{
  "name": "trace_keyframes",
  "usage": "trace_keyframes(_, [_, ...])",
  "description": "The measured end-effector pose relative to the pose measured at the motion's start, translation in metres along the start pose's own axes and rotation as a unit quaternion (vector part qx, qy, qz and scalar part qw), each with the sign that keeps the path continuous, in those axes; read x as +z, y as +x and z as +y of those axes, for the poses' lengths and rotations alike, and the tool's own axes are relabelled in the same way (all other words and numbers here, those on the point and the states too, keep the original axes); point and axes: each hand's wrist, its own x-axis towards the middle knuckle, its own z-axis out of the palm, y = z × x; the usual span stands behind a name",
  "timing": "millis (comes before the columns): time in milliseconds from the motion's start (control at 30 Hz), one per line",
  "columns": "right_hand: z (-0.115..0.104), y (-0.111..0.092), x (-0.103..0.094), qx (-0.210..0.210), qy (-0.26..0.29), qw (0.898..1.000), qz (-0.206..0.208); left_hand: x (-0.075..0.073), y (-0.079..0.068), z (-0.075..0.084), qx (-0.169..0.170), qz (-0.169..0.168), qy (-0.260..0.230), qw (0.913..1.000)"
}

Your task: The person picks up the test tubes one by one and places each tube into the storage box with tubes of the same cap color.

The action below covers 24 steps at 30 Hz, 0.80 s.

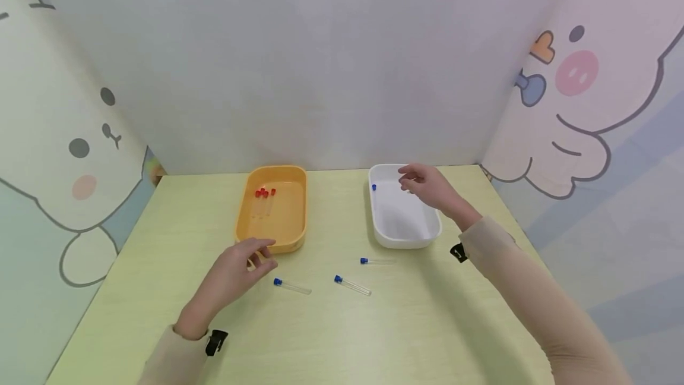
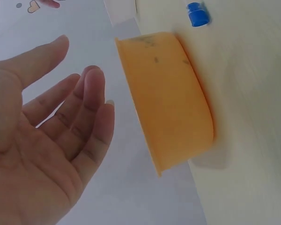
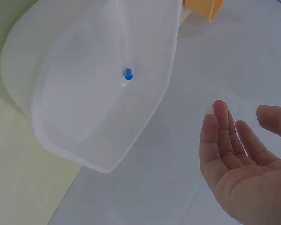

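My left hand (image 1: 235,269) hovers by the near edge of the orange tray (image 1: 283,218), its fingers loosely bent around nothing. Over the far right of the white tray (image 1: 408,236) is my right hand (image 1: 427,186), also holding nothing, thumb and fingers apart in the right wrist view. One blue-capped test tube (image 3: 127,72) lies in the white tray. Inside the orange one are several red-capped test tubes (image 1: 265,195). On the table in front lie three blue-capped tubes: a left tube (image 1: 293,286), a middle tube (image 1: 354,286) and a right tube (image 1: 378,261).
Both trays stand toward the back of the pale yellow table (image 1: 336,337), with a stretch of tabletop between them. A plain wall covering (image 1: 320,64) rises behind the table edge, and panels with cartoon animals flank both sides.
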Motion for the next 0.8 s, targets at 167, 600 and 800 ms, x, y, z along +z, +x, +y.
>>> trace_keyframes(167, [0.010, -0.004, 0.000, 0.019, 0.003, 1.000, -0.006, 0.005, -0.002, -0.001, -0.019, -0.030, -0.005, 0.9993])
trace_keyframes(600, [0.022, -0.009, 0.002, 0.025, 0.009, 1.000, -0.007, 0.025, -0.007, -0.009, -0.063, -0.109, -0.019, 0.9919])
trace_keyframes(800, [0.022, -0.008, 0.006, 0.023, 0.013, 1.000, -0.009, 0.031, -0.009, -0.005, -0.082, -0.117, -0.023, 0.9895])
